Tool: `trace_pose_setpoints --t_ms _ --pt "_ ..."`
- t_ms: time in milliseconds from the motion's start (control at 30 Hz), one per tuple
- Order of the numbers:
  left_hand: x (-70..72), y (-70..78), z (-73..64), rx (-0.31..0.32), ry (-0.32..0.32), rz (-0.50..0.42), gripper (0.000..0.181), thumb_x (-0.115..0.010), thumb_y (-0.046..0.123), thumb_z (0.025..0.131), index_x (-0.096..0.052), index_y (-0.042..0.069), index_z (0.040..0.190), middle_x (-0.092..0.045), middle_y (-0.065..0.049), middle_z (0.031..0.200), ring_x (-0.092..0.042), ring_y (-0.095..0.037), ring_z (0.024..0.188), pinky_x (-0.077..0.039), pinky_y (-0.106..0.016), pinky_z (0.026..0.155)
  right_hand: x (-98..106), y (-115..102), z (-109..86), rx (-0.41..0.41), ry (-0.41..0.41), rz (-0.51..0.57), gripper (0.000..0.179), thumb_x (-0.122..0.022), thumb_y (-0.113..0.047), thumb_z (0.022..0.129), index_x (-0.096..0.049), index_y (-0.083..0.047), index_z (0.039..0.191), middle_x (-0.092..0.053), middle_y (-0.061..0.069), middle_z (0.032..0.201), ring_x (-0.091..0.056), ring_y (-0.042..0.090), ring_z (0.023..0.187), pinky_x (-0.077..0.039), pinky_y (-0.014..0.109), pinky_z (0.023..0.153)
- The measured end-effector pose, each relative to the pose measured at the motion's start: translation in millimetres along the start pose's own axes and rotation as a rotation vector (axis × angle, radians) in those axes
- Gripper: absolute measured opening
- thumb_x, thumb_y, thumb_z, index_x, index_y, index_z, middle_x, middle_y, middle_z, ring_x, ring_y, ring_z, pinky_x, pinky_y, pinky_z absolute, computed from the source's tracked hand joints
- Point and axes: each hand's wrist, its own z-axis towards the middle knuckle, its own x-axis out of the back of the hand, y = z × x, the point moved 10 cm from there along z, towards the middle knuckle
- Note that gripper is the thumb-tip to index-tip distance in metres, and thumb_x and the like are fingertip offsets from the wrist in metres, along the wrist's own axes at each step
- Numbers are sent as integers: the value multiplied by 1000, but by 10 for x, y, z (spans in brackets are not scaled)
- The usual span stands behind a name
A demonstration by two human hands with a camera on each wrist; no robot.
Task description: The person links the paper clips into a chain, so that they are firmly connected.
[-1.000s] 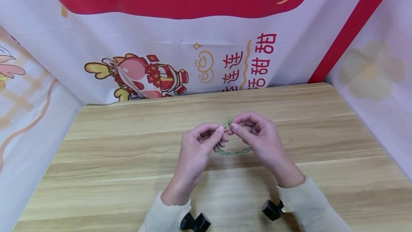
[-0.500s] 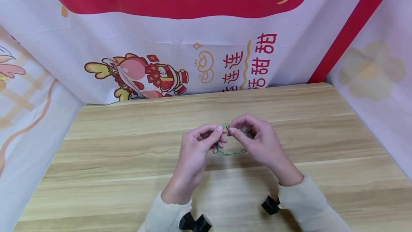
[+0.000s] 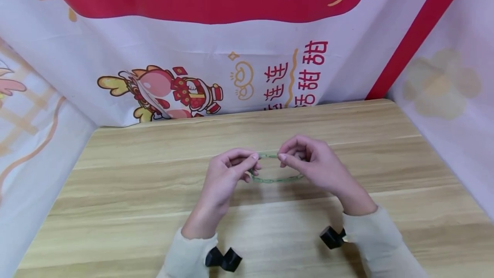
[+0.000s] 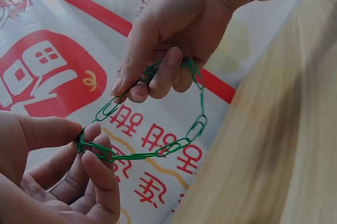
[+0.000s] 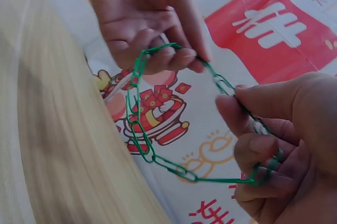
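A chain of green paper clips [image 3: 269, 180] forms a loop held up between both hands above the table. My left hand [image 3: 225, 175] pinches it between thumb and forefinger on the left, and part of the chain lies over its other fingers. On the right, my right hand [image 3: 314, 164] pinches the loop with thumb and forefinger. A short taut stretch of paper clips [image 4: 108, 109] runs between the two pinches. The rest of the paper clip chain [image 5: 134, 121] hangs in a slack curve below, its right end passing into the curled fingers of the right hand.
The wooden table [image 3: 135, 192] lies under both hands. A printed white and red cloth [image 3: 185, 37] stands along its back edge, with more cloth at both sides. Black wrist devices sit at the left cuff [image 3: 224, 258] and the right cuff [image 3: 332, 237].
My hands have moved apart, the left one shifting left. The bunched clips between the fingertips are drawn out into a straight stretch. The head view has shifted slightly.
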Motion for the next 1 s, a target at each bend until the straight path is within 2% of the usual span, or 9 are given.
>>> trace_pose_setpoints --t_ms 133,333,533,667,767,867,1000 --pt "84 -88 13 26 14 22 13 -75 11 101 -78 1 109 -79 -2 88 -73 -21 84 -56 -25 68 -24 131 10 -62 -50 13 14 -76 -17 101 -74 -12 114 -78 5 99 -71 26 88 -57 28 71" --pt "163 -299 80 99 -17 95 13 -76 10 100 -78 2 110 -79 -15 98 -73 -21 80 -58 -26 68 -123 337 25 -75 -97 11 13 -78 -16 99 -75 -13 111 -77 6 98 -71 23 88 -60 29 73" --pt "204 -561 369 149 -36 201 11 -74 11 101 -78 5 109 -79 -17 99 -72 -17 74 -57 -26 66 -215 705 204 -230 -51 6 14 -79 -19 98 -75 -14 110 -79 6 101 -72 24 85 -60 34 67" --pt "219 -642 549 151 -31 260 11 -73 11 100 -79 4 107 -80 -13 93 -70 -15 71 -53 -25 61 -222 886 305 -300 11 -60 11 -80 -19 96 -77 -16 107 -80 2 99 -72 20 87 -59 34 73" --pt "241 -658 651 144 -10 283 12 -74 11 100 -79 3 107 -80 -11 91 -69 -14 69 -53 -25 60 -210 936 361 -296 57 -117 10 -82 -20 95 -78 -20 103 -80 -1 97 -72 18 90 -57 35 82" --pt "275 -651 730 126 26 294 11 -77 11 98 -81 4 106 -79 -11 93 -65 -13 67 -53 -24 61 -210 921 412 -247 84 -168 8 -82 -21 95 -79 -20 102 -80 -2 95 -72 16 90 -56 37 89" --pt "296 -620 802 94 65 388 9 -80 13 96 -83 8 102 -79 -9 96 -62 -12 68 -51 -24 60 -216 898 460 -196 117 -238 5 -83 -20 95 -81 -18 100 -79 -1 93 -70 16 86 -56 37 86"
